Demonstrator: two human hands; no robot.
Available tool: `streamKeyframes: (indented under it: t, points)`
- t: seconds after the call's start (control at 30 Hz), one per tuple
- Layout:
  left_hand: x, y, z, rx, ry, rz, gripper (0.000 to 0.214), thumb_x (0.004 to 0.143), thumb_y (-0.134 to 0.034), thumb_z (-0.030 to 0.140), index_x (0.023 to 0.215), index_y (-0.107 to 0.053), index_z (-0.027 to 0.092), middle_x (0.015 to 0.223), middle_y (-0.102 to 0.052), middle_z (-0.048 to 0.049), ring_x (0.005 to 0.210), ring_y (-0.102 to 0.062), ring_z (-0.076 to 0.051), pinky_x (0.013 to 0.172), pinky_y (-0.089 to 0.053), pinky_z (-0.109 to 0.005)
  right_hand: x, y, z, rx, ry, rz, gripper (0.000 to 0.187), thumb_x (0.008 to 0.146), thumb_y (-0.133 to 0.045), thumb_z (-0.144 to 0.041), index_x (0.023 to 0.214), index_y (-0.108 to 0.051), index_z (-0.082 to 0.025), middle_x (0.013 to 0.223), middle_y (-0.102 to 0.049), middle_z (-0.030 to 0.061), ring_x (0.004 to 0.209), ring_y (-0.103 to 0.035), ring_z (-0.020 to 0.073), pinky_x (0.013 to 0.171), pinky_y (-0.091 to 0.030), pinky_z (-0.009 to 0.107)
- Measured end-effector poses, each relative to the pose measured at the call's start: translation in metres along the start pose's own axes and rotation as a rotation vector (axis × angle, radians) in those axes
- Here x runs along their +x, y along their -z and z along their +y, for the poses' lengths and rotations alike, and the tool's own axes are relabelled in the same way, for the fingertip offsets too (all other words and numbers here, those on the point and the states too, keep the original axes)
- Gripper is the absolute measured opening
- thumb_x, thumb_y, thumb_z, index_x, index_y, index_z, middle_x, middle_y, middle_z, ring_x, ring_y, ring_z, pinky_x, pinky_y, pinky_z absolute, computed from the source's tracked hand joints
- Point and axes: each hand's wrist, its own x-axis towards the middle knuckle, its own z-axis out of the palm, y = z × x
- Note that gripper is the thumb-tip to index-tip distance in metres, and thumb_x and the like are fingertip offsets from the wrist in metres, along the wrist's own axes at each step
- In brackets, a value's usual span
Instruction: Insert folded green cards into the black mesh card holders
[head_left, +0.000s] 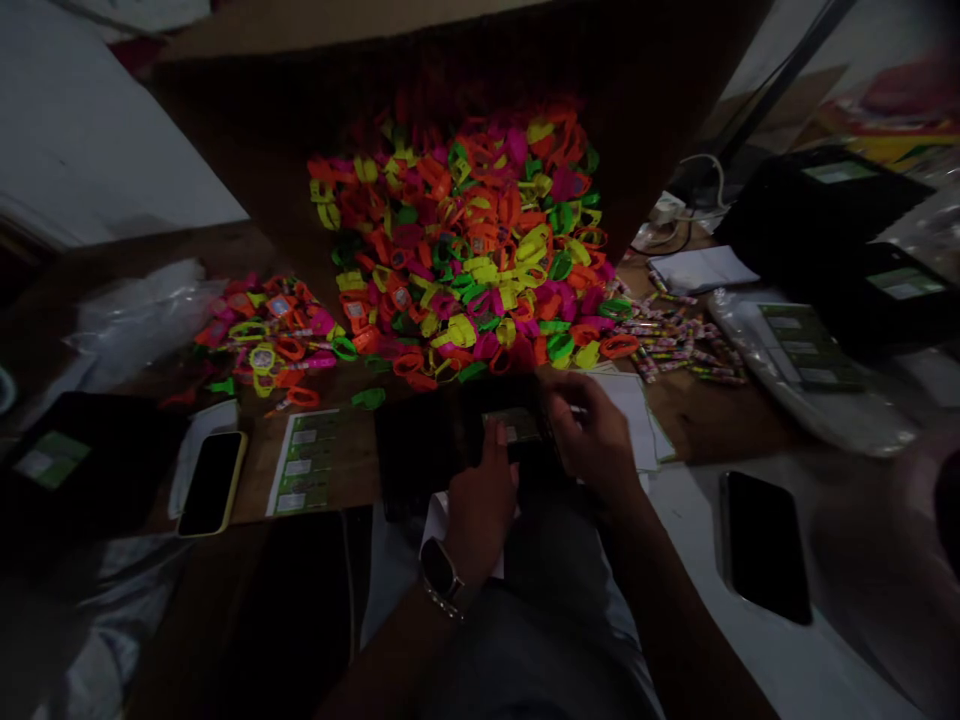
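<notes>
Dark and dim, a flat black bag [416,450] lies in front of me at the table's edge, with a small pale label [517,425] on it. My left hand [480,510], with a watch [439,568] and a bracelet on its wrist, rests on the bag; its index finger stretches onto the label and the other fingers bend loosely. At the bag's right edge, my right hand [596,430] has its thumb and fingers closed in a pinch on the black material. Under my left hand a piece of white paper [435,525] shows in part.
A large tipped cardboard box [247,140] spills colourful toy watches [480,240]. More lie left; small patterned sticks [690,345] lie right. Green label sheets [304,460], two phones [214,485] [765,545], black bags with labels [90,450] [825,200] and clear plastic [150,310] surround me.
</notes>
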Motion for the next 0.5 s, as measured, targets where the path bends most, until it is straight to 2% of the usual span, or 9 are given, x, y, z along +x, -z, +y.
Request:
streamKeyframes:
  t: [0.07, 0.1, 0.13, 0.23, 0.3, 0.4, 0.47, 0.5]
  points:
    - [0.000, 0.001, 0.001, -0.024, 0.003, -0.023, 0.050, 0.097, -0.036, 0.026, 0.146, -0.041, 0.016, 0.138, -0.053, -0.0237, 0.076, -0.072, -0.031, 0.061, -0.058, -0.042, -0.004, -0.012, 0.013, 0.287, -0.128, -0.176, 0.044, 0.081, -0.058, -0.043, 0.117, -0.057, -0.018, 0.105, -0.070, 0.0116, 0.093, -0.068, 0.0221, 0.081, -0.057, 0.040]
    - [0.000, 0.001, 0.001, -0.022, 0.010, -0.021, 0.049, 0.098, -0.035, 0.026, 0.145, -0.042, 0.016, 0.138, -0.053, -0.0237, 0.077, -0.072, -0.030, 0.061, -0.058, -0.041, -0.005, -0.018, 0.021, 0.372, -0.180, -0.227, 0.047, 0.079, -0.060, -0.045, 0.117, -0.056, -0.018, 0.106, -0.069, 0.0117, 0.092, -0.068, 0.0217, 0.081, -0.057, 0.040]
    - [-0.001, 0.000, 0.002, -0.009, 0.022, -0.008, 0.049, 0.098, -0.034, 0.027, 0.145, -0.041, 0.016, 0.141, -0.049, -0.0238, 0.077, -0.072, -0.030, 0.060, -0.058, -0.040, -0.003, -0.023, 0.030, 0.406, -0.215, -0.216, 0.049, 0.076, -0.061, -0.045, 0.117, -0.055, -0.018, 0.109, -0.068, 0.0125, 0.094, -0.068, 0.0217, 0.083, -0.056, 0.042]
    - [-0.004, -0.004, 0.002, 0.051, 0.081, 0.063, 0.056, 0.098, -0.034, 0.034, 0.151, -0.029, 0.017, 0.154, -0.029, -0.0228, 0.074, -0.072, -0.029, 0.055, -0.057, -0.039, 0.006, -0.027, 0.053, 0.373, -0.235, -0.048, 0.052, 0.075, -0.057, -0.043, 0.120, -0.048, -0.018, 0.122, -0.061, 0.0152, 0.100, -0.066, 0.0211, 0.092, -0.052, 0.045]
    - [-0.010, -0.005, -0.001, 0.038, 0.101, 0.065, 0.057, 0.097, -0.035, 0.036, 0.151, -0.029, 0.017, 0.155, -0.028, -0.0220, 0.073, -0.072, -0.029, 0.055, -0.057, -0.040, 0.012, -0.022, 0.059, 0.350, -0.220, 0.001, 0.052, 0.075, -0.056, -0.042, 0.121, -0.047, -0.019, 0.125, -0.060, 0.0150, 0.101, -0.065, 0.0210, 0.095, -0.050, 0.046]
    - [-0.025, -0.001, -0.016, -0.145, 0.098, 0.071, 0.052, 0.095, -0.044, 0.034, 0.145, -0.044, 0.021, 0.153, -0.034, -0.0168, 0.087, -0.072, -0.032, 0.070, -0.059, -0.044, 0.011, -0.012, 0.049, 0.319, -0.179, -0.001, 0.047, 0.073, -0.058, -0.042, 0.114, -0.053, -0.019, 0.122, -0.062, 0.0136, 0.103, -0.064, 0.0218, 0.094, -0.050, 0.044]
    - [-0.035, 0.008, -0.030, -0.369, 0.102, 0.154, 0.047, 0.093, -0.047, 0.034, 0.138, -0.052, 0.022, 0.151, -0.039, -0.0129, 0.111, -0.064, -0.033, 0.089, -0.054, -0.045, -0.003, -0.007, 0.030, 0.299, -0.152, -0.010, 0.041, 0.075, -0.059, -0.042, 0.109, -0.057, -0.020, 0.113, -0.066, 0.0114, 0.098, -0.065, 0.0211, 0.088, -0.052, 0.040]
    - [-0.039, 0.014, -0.037, -0.473, 0.109, 0.220, 0.046, 0.094, -0.047, 0.035, 0.137, -0.054, 0.021, 0.151, -0.041, -0.0122, 0.122, -0.058, -0.032, 0.098, -0.049, -0.044, -0.014, -0.005, 0.018, 0.288, -0.144, -0.039, 0.035, 0.077, -0.058, -0.043, 0.103, -0.060, -0.019, 0.102, -0.069, 0.0094, 0.089, -0.066, 0.0199, 0.081, -0.054, 0.036]
